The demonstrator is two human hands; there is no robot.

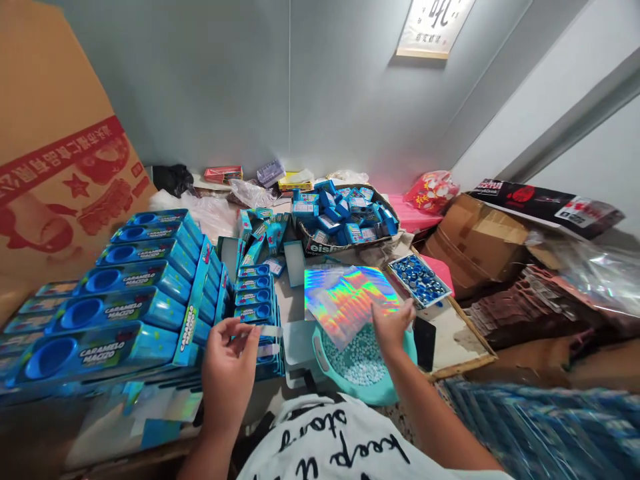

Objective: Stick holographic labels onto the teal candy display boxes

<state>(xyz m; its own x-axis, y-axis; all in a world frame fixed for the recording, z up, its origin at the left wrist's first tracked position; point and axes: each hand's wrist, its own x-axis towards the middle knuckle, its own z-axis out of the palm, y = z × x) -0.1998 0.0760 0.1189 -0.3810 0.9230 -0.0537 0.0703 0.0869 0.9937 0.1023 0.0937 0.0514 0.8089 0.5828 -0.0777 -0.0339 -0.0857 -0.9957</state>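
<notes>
My left hand (227,365) is raised in front of the blue boxes and pinches a small pale strip (266,331) between thumb and fingers. My right hand (391,326) reaches over a teal basin (327,363) full of small white beads and has its fingers on the near edge of a stack of shiny holographic sheets (345,295), which lies partly over the basin. Rows of small blue boxes (255,293) stand just beyond my left hand.
Stacked blue "Caramelo Macizo" display boxes (120,307) fill the left. A tray of blue boxes (345,217) sits at the back, a small tray of blue round pieces (417,280) to the right. Cardboard boxes (475,240) and a dark phone (425,341) lie right.
</notes>
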